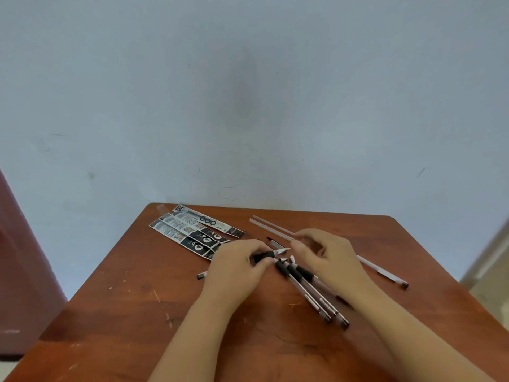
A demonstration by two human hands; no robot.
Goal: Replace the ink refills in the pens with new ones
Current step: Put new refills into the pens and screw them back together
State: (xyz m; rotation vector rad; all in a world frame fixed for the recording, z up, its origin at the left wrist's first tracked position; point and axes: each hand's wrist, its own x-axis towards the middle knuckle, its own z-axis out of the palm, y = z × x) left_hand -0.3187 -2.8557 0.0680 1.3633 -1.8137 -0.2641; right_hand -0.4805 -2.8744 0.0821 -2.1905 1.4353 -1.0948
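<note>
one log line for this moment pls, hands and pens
left hand: grips pen | right hand: fingers curled by pen tip, hold unclear | loose pens: on table | refill packs: far left

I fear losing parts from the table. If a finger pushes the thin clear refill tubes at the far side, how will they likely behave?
The clear refill tubes look round and very thin, so they would probably roll easily across the smooth wooden table. They seem light and likely bend a little. Their far ends lie near the table's back edge.
</note>
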